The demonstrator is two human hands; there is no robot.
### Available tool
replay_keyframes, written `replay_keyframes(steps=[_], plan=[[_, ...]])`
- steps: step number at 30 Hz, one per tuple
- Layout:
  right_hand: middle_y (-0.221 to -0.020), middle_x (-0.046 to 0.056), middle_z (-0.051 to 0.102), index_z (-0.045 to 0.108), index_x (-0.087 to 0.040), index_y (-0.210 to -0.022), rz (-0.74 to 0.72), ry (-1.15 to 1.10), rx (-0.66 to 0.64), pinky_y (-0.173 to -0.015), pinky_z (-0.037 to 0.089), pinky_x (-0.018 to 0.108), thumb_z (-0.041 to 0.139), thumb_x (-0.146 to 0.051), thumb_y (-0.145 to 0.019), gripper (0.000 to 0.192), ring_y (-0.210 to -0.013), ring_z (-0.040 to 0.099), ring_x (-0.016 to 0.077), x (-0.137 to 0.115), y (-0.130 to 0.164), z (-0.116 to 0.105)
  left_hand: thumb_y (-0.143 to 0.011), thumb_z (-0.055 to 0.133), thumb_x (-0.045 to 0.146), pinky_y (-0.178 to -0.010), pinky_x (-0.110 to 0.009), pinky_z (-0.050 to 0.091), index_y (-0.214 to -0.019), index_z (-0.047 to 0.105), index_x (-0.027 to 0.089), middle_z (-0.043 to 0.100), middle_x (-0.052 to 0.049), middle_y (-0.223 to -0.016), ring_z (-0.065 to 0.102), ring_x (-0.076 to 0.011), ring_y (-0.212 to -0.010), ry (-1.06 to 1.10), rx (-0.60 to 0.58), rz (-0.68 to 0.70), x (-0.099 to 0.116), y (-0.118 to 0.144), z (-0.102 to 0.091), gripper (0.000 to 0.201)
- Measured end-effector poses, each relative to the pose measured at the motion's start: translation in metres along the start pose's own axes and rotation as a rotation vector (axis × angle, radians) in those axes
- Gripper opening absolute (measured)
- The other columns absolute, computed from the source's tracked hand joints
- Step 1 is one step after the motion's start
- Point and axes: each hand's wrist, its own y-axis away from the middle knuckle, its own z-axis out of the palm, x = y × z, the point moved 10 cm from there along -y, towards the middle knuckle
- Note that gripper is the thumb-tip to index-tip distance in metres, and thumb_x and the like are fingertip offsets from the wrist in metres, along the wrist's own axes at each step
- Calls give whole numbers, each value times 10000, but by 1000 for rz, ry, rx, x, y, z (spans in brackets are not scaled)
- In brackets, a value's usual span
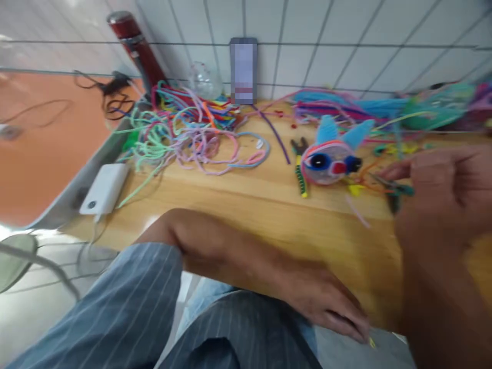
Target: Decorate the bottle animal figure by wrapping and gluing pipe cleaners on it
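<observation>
Low at the table's front edge, my left hand (332,302) reaches across with its fingers curled together. A tiny yellow piece (372,342) shows at its fingertips, too small to name. My right hand (442,187) is raised at the right, blurred, its fingers closed around a small pointed tool with green handles (402,188); whether scissors or pliers I cannot tell. Left of that tool sits a fuzzy animal head (328,164) with blue ears, dark eyes and a red nose. Yellow-and-green handled pliers (301,177) lie beside the head.
Tangled pastel pipe cleaners (184,138) cover the left rear of the wooden table (230,200). More bundles (346,106) lie along the tiled wall. A phone (244,72) leans there, near a red flask (138,54). A white power bank (104,188) with a cable lies left.
</observation>
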Motion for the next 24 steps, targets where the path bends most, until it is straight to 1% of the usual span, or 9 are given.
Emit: replay_keyframes(steps=[2,4,6,8,11,13,18,21,24], plan=[[-615,-31,619,612,-226,-715,-98,36,98,-657,537,336,689,-350,-955,282,-569,611,132,9,-8,-27,-1034,710,193,-938,-151,608,-965,778,190,846,-63,-1056,820,-147,-1022,38,79,102,15,-8,-19,97],[-699,-9,668,649,-214,-791,-76,93,79,-694,552,342,735,-342,-919,200,-648,651,148,33,-6,-33,-1029,703,197,-898,-203,618,-987,745,198,839,-59,-981,799,-148,-894,-4,324,107,27,1,-53,59],[-959,62,761,699,-191,-1034,-2,119,-57,-798,596,378,791,-360,-896,236,-860,736,195,59,3,-22,-1043,678,210,-844,-233,612,-998,700,205,804,-41,-878,747,-134,-785,-67,572,170,46,23,-88,51],[-1269,142,740,644,-191,-1297,43,144,-212,-941,617,444,844,-404,-867,520,-1143,743,261,74,13,-8,-1022,737,215,-854,-261,597,-1059,665,216,769,-23,-882,718,-130,-805,-172,833,199,57,55,-124,80],[-1506,186,628,527,-226,-1485,67,194,-332,-1109,577,551,898,-475,-808,811,-1403,636,343,83,21,0,-935,867,420,-946,-364,576,-1257,615,233,724,-82,-1135,697,-217,-1075,-424,1145,159,50,102,-168,450],[-1570,185,591,490,-253,-1527,114,213,-373,-1160,548,601,914,-515,-782,896,-1451,603,375,90,23,1,-912,870,549,-1001,-411,556,-1430,550,250,668,-128,-1351,669,-264,-1227,-486,1271,-7,18,123,-194,678],[-1666,196,534,460,-271,-1576,264,238,-468,-1193,524,651,937,-563,-744,1003,-1468,602,425,115,33,8,-733,895,804,-1231,-571,489,-1677,261,272,400,-241,-1711,533,-406,-1540,-337,1171,-281,-72,122,-220,1255],[-1657,194,556,487,-272,-1565,283,236,-500,-1225,498,661,945,-574,-737,993,-1507,576,430,122,39,16,-765,886,783,-1327,-611,407,-1714,198,254,325,-254,-1766,432,-427,-1631,-259,1105,-293,-94,115,-220,1286],[-1587,210,622,517,-256,-1533,327,251,-510,-1210,506,676,959,-597,-708,996,-1459,621,436,130,44,24,-805,891,723,-1358,-611,381,-1707,258,236,384,-240,-1745,419,-417,-1644,-209,1080,-303,-104,113,-219,1205]])
